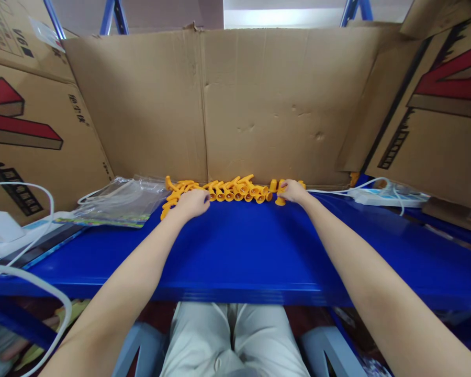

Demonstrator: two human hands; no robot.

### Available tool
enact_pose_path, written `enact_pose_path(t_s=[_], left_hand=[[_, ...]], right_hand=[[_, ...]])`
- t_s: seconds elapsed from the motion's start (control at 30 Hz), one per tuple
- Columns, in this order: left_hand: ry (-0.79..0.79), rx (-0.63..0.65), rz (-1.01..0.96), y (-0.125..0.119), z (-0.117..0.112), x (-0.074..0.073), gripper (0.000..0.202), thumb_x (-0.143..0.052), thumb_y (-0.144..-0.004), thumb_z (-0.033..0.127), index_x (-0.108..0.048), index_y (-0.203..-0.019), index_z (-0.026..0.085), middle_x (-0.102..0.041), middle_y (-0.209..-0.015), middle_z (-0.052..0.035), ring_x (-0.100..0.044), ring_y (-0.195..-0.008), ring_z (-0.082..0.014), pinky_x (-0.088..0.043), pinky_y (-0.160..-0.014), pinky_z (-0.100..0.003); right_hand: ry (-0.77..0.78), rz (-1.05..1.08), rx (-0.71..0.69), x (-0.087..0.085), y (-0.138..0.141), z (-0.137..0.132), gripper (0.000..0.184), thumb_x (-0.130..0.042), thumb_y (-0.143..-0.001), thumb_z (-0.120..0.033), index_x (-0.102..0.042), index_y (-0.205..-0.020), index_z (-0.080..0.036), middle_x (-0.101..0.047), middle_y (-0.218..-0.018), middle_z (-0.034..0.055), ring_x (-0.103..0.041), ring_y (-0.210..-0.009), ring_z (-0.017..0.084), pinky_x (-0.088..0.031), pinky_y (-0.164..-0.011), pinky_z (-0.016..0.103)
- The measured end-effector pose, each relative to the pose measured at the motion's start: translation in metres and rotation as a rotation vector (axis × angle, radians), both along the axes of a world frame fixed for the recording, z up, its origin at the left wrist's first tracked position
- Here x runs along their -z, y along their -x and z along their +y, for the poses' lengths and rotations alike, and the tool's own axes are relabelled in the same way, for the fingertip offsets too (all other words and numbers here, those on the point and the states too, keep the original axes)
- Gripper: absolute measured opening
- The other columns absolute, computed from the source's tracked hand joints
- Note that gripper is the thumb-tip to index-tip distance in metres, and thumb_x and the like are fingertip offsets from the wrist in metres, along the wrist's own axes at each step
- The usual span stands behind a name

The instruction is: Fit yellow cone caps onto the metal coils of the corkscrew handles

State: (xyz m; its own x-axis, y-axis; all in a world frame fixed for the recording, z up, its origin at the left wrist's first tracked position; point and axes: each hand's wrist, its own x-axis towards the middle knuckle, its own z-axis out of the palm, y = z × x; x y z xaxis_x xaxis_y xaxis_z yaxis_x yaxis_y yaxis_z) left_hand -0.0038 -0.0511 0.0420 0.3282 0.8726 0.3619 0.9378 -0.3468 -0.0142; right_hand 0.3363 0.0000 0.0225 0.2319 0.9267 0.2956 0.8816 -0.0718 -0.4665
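Orange plastic pieces lie in a row at the far side of the blue table, before the cardboard panel. The left hand, curled, is over the row's left part; the right hand bends its fingers among the pieces at the right end. Whether either hand pinches one, I cannot tell.

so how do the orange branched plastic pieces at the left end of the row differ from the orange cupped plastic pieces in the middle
The orange branched plastic pieces mostly show slender prongs; the orange cupped plastic pieces show round open ends facing the camera. The branched ones trail toward the near edge; the cupped ones line up crosswise. Both are on the blue tabletop.
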Motion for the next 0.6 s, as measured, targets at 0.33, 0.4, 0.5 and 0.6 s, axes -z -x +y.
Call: enact_pose_path(t_s=[0.33, 0.4, 0.5, 0.6], left_hand=[[0.251, -0.432, 0.124, 0.043, 0.021, 0.002, 0.046, -0.069, -0.065, 0.035, -0.068, -0.107, 0.016, -0.069, -0.11, -0.0221, -0.065, -0.103, -0.0345, -0.053, -0.085, -0.042], [0.323, -0.501, 0.133, 0.038, 0.017, 0.001, 0.051, -0.068, -0.066, 0.031, -0.066, -0.115, 0.016, -0.064, -0.122, -0.0221, -0.061, -0.113, -0.0347, -0.051, -0.09, -0.04], [0.343, -0.528, 0.135, 0.033, 0.012, -0.002, 0.051, -0.068, -0.067, 0.027, -0.065, -0.117, 0.016, -0.061, -0.126, -0.0213, -0.058, -0.117, -0.0344, -0.049, -0.092, -0.04], [0.307, -0.5, 0.121, 0.035, 0.012, -0.003, 0.043, -0.065, -0.069, 0.024, -0.067, -0.111, 0.016, -0.065, -0.121, -0.0214, -0.06, -0.113, -0.0357, -0.048, -0.091, -0.046]], right_hand=[[-0.107, 0.214, -0.006, 0.012, 0.002, -0.013, 0.025, -0.068, -0.072, -0.015, -0.047, -0.082, -0.021, -0.049, -0.072, -0.0025, -0.056, -0.076, 0.014, -0.043, -0.075, 0.028], [-0.11, 0.218, 0.0, 0.013, 0.001, -0.013, 0.027, -0.07, -0.071, -0.015, -0.047, -0.084, -0.021, -0.051, -0.074, -0.0022, -0.056, -0.073, 0.014, -0.044, -0.074, 0.027], [-0.107, 0.191, -0.004, 0.015, 0.0, -0.013, 0.026, -0.071, -0.071, -0.017, -0.049, -0.084, -0.02, -0.054, -0.076, 0.0, -0.057, -0.075, 0.015, -0.044, -0.073, 0.027], [-0.042, 0.137, -0.017, 0.019, -0.002, -0.014, 0.026, -0.073, -0.07, -0.019, -0.049, -0.081, -0.021, -0.055, -0.073, -0.0006, -0.059, -0.074, 0.017, -0.045, -0.073, 0.028]])
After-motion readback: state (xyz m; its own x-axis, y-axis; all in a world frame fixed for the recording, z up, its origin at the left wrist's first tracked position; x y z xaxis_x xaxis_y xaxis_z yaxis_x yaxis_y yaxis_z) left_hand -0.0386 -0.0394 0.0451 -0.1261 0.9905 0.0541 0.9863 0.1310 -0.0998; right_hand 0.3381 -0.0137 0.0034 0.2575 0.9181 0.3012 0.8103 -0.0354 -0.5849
